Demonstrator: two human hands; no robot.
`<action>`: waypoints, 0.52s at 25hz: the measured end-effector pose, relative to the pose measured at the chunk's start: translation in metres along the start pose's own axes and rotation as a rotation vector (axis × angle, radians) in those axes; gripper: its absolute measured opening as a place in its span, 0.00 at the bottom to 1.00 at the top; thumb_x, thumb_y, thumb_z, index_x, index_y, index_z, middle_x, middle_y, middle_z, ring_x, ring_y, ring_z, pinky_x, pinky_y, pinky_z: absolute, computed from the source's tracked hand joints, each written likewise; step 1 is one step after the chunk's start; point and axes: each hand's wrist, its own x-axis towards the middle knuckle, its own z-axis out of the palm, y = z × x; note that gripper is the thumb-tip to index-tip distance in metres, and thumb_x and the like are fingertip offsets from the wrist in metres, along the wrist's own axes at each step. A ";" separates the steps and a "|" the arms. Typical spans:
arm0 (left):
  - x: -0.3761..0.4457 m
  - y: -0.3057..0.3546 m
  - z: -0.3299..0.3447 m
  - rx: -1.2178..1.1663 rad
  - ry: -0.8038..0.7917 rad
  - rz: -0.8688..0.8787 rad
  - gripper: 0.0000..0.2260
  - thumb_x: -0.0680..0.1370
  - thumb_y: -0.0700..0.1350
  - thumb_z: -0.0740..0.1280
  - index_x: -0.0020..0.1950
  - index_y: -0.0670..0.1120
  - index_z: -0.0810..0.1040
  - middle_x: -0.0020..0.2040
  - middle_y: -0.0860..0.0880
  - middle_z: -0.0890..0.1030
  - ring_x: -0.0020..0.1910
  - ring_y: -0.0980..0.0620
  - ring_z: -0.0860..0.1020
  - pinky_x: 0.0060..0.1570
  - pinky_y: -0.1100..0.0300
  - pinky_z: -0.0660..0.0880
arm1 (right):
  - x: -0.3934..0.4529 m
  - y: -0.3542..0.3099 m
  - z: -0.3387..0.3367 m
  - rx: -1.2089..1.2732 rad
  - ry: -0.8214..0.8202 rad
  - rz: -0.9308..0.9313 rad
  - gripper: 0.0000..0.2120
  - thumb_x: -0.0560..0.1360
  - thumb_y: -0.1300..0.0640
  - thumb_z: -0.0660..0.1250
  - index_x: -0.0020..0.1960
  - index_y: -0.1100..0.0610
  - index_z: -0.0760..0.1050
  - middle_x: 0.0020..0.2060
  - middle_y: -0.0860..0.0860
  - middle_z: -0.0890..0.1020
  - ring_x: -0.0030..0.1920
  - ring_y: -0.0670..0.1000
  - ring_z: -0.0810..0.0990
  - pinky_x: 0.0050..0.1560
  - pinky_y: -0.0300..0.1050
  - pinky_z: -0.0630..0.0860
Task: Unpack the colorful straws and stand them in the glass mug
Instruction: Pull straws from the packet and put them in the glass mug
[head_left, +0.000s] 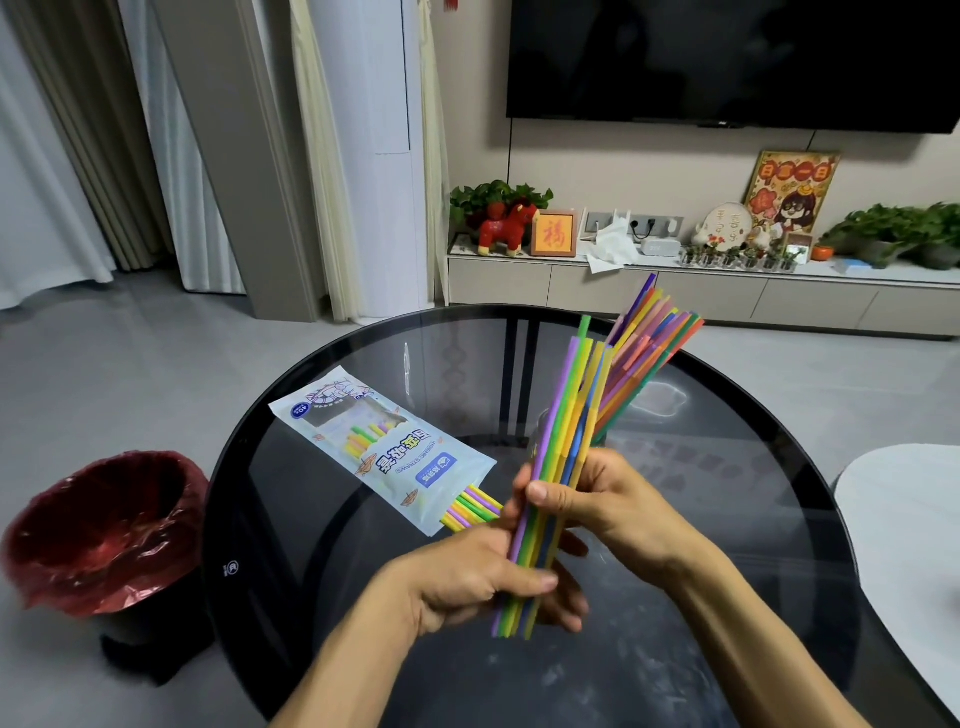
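Left hand (467, 577) and right hand (613, 499): fingers (540, 491) clamped round straw bundle (558, 452).

In front of me is a round table (363, 597) with a dark glass top and a black rim; through the glass I can see its dark legs. A straw packet (384, 452) lies flat on it to my left, its open end towards me, with several coloured straws (470, 509) sticking out onto the glass. Further back stands what I take to be the glass mug (540, 431), mostly hidden, holding a leaning bunch of straws (649, 343).
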 end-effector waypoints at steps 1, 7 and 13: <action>0.003 0.002 -0.001 -0.036 0.116 0.056 0.16 0.76 0.34 0.66 0.63 0.39 0.73 0.50 0.40 0.83 0.49 0.43 0.82 0.56 0.51 0.78 | 0.002 0.002 -0.001 0.028 0.096 -0.012 0.05 0.73 0.59 0.69 0.47 0.58 0.82 0.42 0.62 0.85 0.41 0.60 0.82 0.35 0.44 0.79; 0.004 0.016 -0.017 0.035 0.887 0.237 0.08 0.77 0.34 0.64 0.50 0.44 0.80 0.48 0.42 0.84 0.43 0.51 0.82 0.41 0.63 0.78 | 0.017 -0.019 -0.050 0.272 0.698 -0.243 0.05 0.78 0.61 0.64 0.51 0.59 0.77 0.38 0.53 0.87 0.43 0.51 0.86 0.46 0.51 0.84; 0.007 0.015 -0.014 0.106 0.874 0.221 0.09 0.79 0.33 0.60 0.49 0.42 0.79 0.45 0.45 0.83 0.42 0.51 0.81 0.42 0.62 0.77 | 0.065 -0.032 -0.077 0.384 0.944 -0.391 0.07 0.83 0.62 0.57 0.48 0.58 0.73 0.38 0.53 0.83 0.43 0.54 0.83 0.55 0.55 0.81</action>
